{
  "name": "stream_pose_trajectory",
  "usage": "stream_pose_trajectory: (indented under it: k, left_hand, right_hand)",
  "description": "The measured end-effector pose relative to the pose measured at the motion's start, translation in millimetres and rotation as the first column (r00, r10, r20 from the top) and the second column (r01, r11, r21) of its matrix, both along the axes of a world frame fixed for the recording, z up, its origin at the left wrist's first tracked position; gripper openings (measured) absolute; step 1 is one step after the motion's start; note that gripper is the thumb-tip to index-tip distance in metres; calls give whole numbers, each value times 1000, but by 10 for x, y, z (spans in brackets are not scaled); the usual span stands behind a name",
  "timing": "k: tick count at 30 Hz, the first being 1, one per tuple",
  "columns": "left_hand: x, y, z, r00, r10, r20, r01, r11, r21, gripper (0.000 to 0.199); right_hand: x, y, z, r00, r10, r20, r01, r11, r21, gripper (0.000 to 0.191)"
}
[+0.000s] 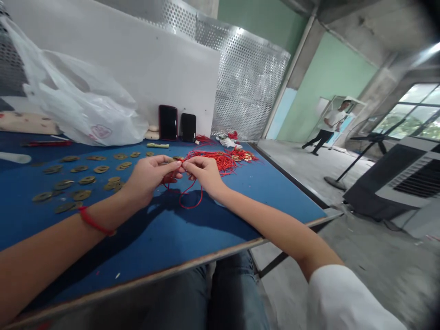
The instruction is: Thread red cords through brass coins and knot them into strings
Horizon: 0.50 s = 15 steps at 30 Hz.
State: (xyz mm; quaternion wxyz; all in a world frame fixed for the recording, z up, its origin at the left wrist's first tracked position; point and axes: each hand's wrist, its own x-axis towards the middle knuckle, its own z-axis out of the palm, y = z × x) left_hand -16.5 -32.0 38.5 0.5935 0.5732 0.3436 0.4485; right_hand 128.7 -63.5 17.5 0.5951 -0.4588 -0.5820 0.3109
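Above the blue table, my left hand [149,176] and my right hand [205,173] meet, fingertips nearly touching. Both pinch a thin red cord [191,206], which hangs below them in a loop. Part of a coin shows by my left fingers; how the cord runs around it is hidden. Small piles of brass-coloured coins [87,180] lie on the table to the left. Just beyond my right hand sits a heap of red cords [223,161], with several coins tied to cords [246,156] at its right side.
Two phones [168,122] [188,127] lean against a white board [144,59] at the back. A white plastic bag [99,107] stands back left. The blue table [165,247] ends in front of my legs. A person [332,126] walks beyond, near a grey air cooler [395,183].
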Motion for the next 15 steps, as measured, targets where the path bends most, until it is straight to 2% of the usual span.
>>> stream_pose_trajectory:
  k: [7, 11, 15]
  left_hand:
    - [-10, 34, 10, 993, -119, 2, 118, 979, -167, 9]
    - [-34, 90, -57, 982, -185, 42, 189, 970, -154, 15]
    - [-63, 153, -124, 979, -189, 72, 197, 970, -140, 20]
  right_hand:
    - [45, -10, -42, 964, -142, 224, 122, 987, 101, 21]
    - [61, -23, -53, 941, -162, 297, 127, 983, 136, 22]
    - [61, -28, -57, 939, -143, 312, 109, 986, 124, 24]
